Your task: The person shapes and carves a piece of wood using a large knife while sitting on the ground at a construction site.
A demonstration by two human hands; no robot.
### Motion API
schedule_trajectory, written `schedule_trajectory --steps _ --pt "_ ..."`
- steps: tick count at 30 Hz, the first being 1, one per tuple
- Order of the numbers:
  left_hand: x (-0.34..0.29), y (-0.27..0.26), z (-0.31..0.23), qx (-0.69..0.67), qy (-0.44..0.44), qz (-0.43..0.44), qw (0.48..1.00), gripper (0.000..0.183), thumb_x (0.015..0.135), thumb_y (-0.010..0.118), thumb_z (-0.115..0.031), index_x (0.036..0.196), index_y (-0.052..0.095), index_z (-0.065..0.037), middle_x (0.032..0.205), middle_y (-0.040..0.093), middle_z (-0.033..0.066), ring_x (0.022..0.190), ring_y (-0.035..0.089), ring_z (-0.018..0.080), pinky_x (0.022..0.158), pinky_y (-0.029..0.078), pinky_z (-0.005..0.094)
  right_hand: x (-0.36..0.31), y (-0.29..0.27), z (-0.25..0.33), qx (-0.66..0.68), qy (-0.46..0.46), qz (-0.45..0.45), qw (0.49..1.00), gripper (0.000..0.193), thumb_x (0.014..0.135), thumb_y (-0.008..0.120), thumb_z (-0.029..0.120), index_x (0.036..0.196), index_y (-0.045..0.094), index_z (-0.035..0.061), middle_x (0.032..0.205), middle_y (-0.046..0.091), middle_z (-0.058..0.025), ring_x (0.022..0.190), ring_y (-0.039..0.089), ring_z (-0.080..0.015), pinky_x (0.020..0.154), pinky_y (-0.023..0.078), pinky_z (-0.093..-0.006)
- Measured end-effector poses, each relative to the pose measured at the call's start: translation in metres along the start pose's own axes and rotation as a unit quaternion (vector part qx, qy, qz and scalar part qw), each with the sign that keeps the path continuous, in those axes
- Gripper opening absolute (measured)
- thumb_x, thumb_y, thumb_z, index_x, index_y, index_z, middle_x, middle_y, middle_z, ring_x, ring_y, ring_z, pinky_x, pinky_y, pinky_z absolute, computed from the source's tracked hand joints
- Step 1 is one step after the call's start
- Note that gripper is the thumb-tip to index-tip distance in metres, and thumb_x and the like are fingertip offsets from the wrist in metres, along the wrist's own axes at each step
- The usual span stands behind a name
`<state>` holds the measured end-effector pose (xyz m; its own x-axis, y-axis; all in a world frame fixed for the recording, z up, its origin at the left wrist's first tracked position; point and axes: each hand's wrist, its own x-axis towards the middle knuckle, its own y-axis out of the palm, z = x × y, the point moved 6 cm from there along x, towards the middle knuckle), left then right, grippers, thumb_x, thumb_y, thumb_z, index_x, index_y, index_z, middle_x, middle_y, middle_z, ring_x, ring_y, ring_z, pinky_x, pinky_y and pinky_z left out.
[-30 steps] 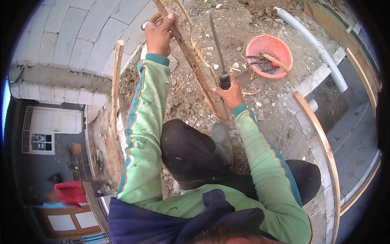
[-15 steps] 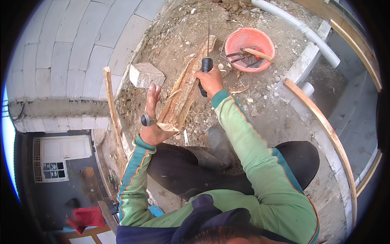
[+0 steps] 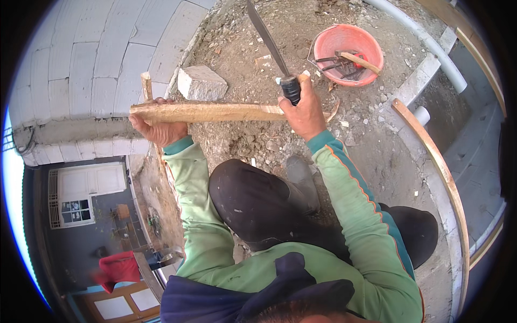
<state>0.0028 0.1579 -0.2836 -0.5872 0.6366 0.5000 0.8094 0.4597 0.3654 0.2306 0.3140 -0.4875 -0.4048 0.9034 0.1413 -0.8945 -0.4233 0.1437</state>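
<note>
A rough length of wood (image 3: 215, 112) lies level across the space in front of me, its pale cut side showing. My left hand (image 3: 162, 131) is wrapped round its left end, thumb on the near side and fingers beyond the far edge. At the other end my right hand (image 3: 307, 114) grips a machete (image 3: 269, 42) by its black wrapped handle, with the long dark blade pointing up and away to the left. The right end of the wood passes by or behind this hand; whether they touch I cannot tell.
A pale stone block (image 3: 202, 83) sits beyond the wood. Farther right is a red bucket (image 3: 323, 43) of tools with a wooden handle leaning out. Grey pipes (image 3: 420, 32), curved-looking boards (image 3: 431, 153) and a block wall (image 3: 91, 64) flank the rubble ground (image 3: 247, 142).
My left hand has gone from open beside the wood to gripping its end. The wood has swung from slanting on the ground to level across. The machete blade has tilted left.
</note>
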Motion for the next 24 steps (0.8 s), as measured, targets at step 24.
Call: schedule_trajectory --steps 24 --pt "-0.008 0.011 -0.006 0.319 0.216 -0.195 0.902 0.053 0.093 0.066 -0.057 0.095 0.057 -0.005 0.077 0.062 0.0089 0.065 0.067 0.0177 0.056 0.06 0.0326 -0.019 0.004 0.054 0.126 0.046 0.013 0.991 0.045 0.082 0.073 0.009 0.12 0.05 0.0015 0.086 0.064 -0.0081 0.073 0.064 -0.0164 0.068 0.053 -0.0332"
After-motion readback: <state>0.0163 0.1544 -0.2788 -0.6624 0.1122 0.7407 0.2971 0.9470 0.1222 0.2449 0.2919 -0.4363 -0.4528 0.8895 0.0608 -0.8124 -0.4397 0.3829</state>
